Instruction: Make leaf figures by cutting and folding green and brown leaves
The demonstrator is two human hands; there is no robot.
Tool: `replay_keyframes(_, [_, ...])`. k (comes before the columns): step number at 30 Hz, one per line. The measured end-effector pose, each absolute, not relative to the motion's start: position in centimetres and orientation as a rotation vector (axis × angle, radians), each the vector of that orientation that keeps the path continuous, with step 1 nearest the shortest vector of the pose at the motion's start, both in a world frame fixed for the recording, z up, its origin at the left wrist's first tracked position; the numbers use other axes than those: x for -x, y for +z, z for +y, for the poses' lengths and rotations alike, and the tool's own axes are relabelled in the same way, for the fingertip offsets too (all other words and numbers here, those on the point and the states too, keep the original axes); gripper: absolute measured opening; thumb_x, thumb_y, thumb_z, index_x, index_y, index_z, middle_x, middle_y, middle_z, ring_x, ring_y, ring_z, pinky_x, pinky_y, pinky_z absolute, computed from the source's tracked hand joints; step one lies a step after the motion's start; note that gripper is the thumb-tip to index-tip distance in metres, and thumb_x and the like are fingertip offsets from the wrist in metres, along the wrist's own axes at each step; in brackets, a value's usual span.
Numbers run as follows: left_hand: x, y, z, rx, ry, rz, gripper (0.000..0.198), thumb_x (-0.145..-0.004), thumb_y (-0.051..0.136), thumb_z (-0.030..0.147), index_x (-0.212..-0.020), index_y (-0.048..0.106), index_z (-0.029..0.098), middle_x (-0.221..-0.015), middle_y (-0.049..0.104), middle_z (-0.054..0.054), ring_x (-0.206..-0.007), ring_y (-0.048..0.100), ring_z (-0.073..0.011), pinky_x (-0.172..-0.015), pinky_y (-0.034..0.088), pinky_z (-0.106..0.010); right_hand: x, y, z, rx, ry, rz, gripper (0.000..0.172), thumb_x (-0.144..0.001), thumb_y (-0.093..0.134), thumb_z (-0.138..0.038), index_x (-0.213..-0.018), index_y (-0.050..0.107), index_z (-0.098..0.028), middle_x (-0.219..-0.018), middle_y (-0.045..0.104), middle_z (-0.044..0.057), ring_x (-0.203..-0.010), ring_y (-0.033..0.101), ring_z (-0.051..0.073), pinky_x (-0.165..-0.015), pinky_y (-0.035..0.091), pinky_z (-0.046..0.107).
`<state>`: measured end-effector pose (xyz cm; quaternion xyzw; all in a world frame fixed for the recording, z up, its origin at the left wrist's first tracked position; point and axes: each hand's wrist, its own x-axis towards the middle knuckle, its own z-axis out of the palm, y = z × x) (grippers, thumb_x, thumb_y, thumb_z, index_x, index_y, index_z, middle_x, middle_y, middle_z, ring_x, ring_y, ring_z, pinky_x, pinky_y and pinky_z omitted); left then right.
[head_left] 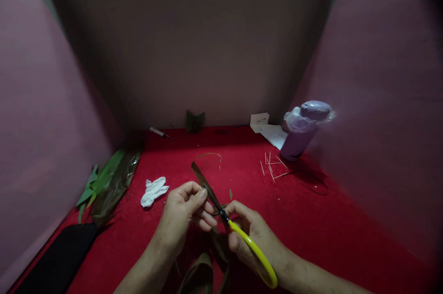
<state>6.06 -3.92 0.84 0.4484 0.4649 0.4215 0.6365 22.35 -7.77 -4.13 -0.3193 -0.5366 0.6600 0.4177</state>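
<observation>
My right hand [254, 234] grips a pair of scissors with yellow handles [254, 252], its dark blades pointing up and to the left. Between the thumb and fingers of my left hand [190, 206] is a brownish leaf strip [198, 174], whose free end sticks up past the thumb. The blades lie along the strip, close to the left fingertips; whether they cut into it is hard to make out. Below my hands a longer brown-green strip [199, 273] curls toward me. A thin curved sliver [209, 154] and a small green leaf bit [230, 194] lie just beyond.
Crumpled white tissue [154, 191] lies left, near green leaves [110, 167], a plastic bag [119, 188] and a black object [58, 257]. Several toothpicks [272, 169], white papers [273, 135] and a plastic-topped purple container [299, 139] stand right. A syringe [158, 132] and folded leaf [195, 121] sit behind.
</observation>
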Motion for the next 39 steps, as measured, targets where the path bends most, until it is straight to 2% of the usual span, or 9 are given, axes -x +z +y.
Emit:
replay_keyframes(6, [-6.2, 1.0, -4.0, -1.021, 0.958, 1.052, 0.020, -0.076, 0.058, 0.031, -0.066, 0.049, 0.016, -0.056, 0.065, -0.002, -0.042, 0.062, -0.0140, -0.038, 0.045, -0.021, -22.3, -4.1, -7.8, 0.792, 1.665, -1.336, 0.049, -0.069, 0.066, -0.056, -0.093, 0.046, -0.018, -0.065, 0.042, -0.006, -0.051, 0.030, 0.005, -0.044, 0.024, 0.017])
replay_keyframes(11, [-6.2, 1.0, -4.1, -1.042, 0.945, 1.057, 0.021, -0.077, 0.057, 0.032, -0.066, 0.050, 0.016, -0.056, 0.064, -0.002, -0.042, 0.061, -0.0138, -0.038, 0.045, -0.021, -22.2, -3.9, -7.7, 0.815, 1.717, -1.248, 0.047, -0.066, 0.071, -0.051, -0.088, 0.046, -0.018, -0.056, 0.041, -0.009, -0.044, 0.027, 0.003, -0.040, 0.021, 0.016])
replay_keyframes(14, [-6.2, 1.3, -4.1, -1.068, 0.933, 1.103, 0.022, -0.075, 0.060, 0.034, -0.068, 0.051, 0.015, -0.058, 0.063, -0.002, -0.046, 0.062, -0.0145, -0.040, 0.047, -0.022, -22.2, -4.2, -7.5, 0.801, 1.764, -1.198, 0.048, -0.063, 0.073, -0.051, -0.087, 0.045, -0.019, -0.056, 0.046, -0.008, -0.041, 0.030, 0.003, -0.038, 0.022, 0.016])
replay_keyframes(17, [-6.3, 1.6, -4.1, -1.081, 0.996, 1.156, 0.023, -0.071, 0.065, 0.035, -0.071, 0.051, 0.016, -0.061, 0.059, 0.001, -0.052, 0.063, -0.0155, -0.043, 0.050, -0.025, -22.1, -4.6, -7.5, 0.788, 1.768, -1.174, 0.045, -0.065, 0.073, -0.048, -0.086, 0.045, -0.019, -0.051, 0.045, -0.010, -0.037, 0.029, 0.003, -0.036, 0.021, 0.015])
replay_keyframes(20, [-6.2, 1.8, -3.9, -1.093, 1.112, 1.171, 0.023, -0.069, 0.067, 0.034, -0.075, 0.053, 0.017, -0.066, 0.057, 0.003, -0.054, 0.061, -0.0141, -0.043, 0.052, -0.026, -22.0, -4.9, -7.5, 0.782, 1.778, -1.164, 0.048, -0.061, 0.076, -0.049, -0.085, 0.046, -0.019, -0.052, 0.045, -0.010, -0.039, 0.033, 0.004, -0.038, 0.025, 0.016])
replay_keyframes(23, [-6.0, 1.7, -3.7, -1.068, 1.181, 1.210, 0.022, -0.070, 0.064, 0.035, -0.076, 0.055, 0.016, -0.063, 0.056, 0.003, -0.050, 0.056, -0.0118, -0.038, 0.049, -0.023, -21.9, -4.9, -7.5, 0.796, 1.786, -1.191, 0.051, -0.056, 0.077, -0.050, -0.083, 0.046, -0.020, -0.058, 0.049, -0.007, -0.042, 0.036, 0.005, -0.042, 0.030, 0.018])
replay_keyframes(29, [-5.7, 1.3, -3.4, -0.962, 1.209, 1.199, 0.026, -0.074, 0.058, 0.040, -0.070, 0.056, 0.014, -0.056, 0.058, 0.001, -0.044, 0.056, -0.0117, -0.035, 0.045, -0.021, -21.9, -4.7, -7.7, 0.824, 1.753, -1.242, 0.048, -0.060, 0.075, -0.051, -0.080, 0.045, -0.019, -0.056, 0.043, -0.008, -0.044, 0.030, 0.004, -0.040, 0.023, 0.017])
replay_keyframes(39, [-5.4, 1.2, -3.2, -0.915, 1.247, 1.175, 0.026, -0.072, 0.061, 0.040, -0.070, 0.054, 0.016, -0.057, 0.059, 0.001, -0.042, 0.056, -0.0111, -0.034, 0.045, -0.020, -21.9, -5.0, -7.7, 0.774, 1.773, -1.227, 0.047, -0.062, 0.074, -0.050, -0.082, 0.044, -0.019, -0.057, 0.040, -0.008, -0.045, 0.028, 0.004, -0.041, 0.022, 0.017])
